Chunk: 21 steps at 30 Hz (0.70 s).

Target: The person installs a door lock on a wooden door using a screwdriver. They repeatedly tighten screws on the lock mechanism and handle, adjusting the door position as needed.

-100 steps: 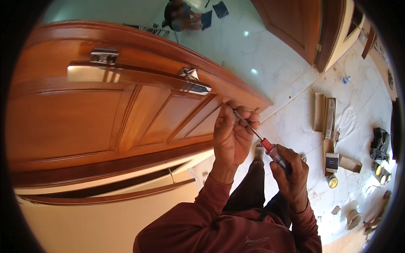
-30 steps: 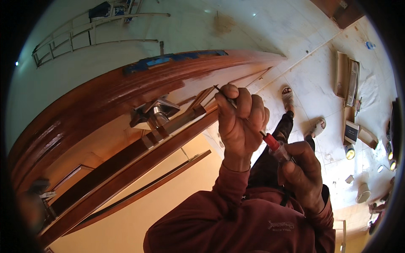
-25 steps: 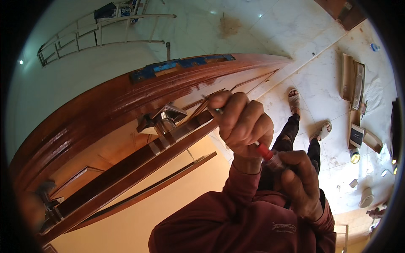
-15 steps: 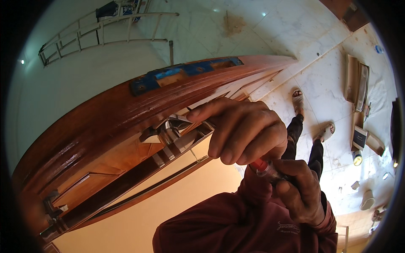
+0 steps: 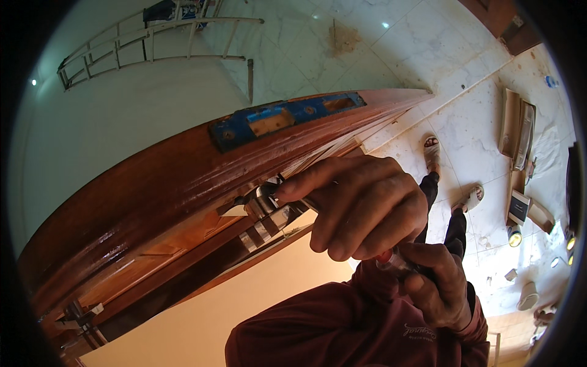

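A brown wooden door (image 5: 153,183) stands edge-up, with a blue-filmed lock plate (image 5: 281,122) set in its edge. On its face sits a shiny metal door handle (image 5: 263,205). My left hand (image 5: 367,208) is curled closed over the handle's near end, its thumb side against the metal; its grip is partly hidden. Below it, my right hand (image 5: 437,284) is closed around what looks like a screwdriver (image 5: 386,258) with a red and clear handle. The tool's shaft and tip are hidden behind my left hand.
A metal ladder (image 5: 153,43) lies beyond the door at the far left. Open cardboard boxes (image 5: 516,131) and a dark small box (image 5: 518,207) lie on the tiled floor at the right. My feet in sandals (image 5: 432,150) stand on the tiles.
The door and handle have shifted slightly right and down in view. My left hand has moved slightly right and down with them. Both hands keep their grip.
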Tool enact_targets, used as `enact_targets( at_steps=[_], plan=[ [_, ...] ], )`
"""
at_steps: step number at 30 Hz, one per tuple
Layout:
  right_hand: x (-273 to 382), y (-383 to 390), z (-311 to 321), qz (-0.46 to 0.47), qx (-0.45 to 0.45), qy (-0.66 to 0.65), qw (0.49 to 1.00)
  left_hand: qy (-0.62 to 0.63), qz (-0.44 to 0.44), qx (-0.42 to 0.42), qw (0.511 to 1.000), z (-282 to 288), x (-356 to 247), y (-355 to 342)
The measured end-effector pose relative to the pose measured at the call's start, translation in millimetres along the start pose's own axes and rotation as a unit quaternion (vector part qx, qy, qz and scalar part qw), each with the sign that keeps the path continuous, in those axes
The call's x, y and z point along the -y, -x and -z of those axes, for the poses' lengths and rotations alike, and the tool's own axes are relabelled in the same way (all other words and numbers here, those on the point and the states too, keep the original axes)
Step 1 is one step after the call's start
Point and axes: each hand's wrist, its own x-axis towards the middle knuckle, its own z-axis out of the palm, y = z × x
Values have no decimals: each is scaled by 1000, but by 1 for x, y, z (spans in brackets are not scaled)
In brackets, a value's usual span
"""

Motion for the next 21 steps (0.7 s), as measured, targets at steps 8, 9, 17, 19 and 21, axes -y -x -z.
enact_targets(
  at_steps=[8, 9, 17, 19, 21],
  plan=[
    [-10, -5, -3, 44, -41, 50, 997, 29, -14, -1, 999, -4, 6, -5],
    [-11, -7, -4, 49, -50, 57, 996, 17, 1, 1, 1000, -4, 0, -5],
    [-10, -15, 14, 57, 4, 73, 996, -11, 16, 25, 1000, 5, -12, -2],
    [-6, -15, 15, 52, 9, 102, 993, -16, 11, 17, 1000, 4, -10, -2],
    [-5, -14, 12, 56, -6, 120, 991, -20, 14, 11, 1000, 3, -9, -2]
  ],
)
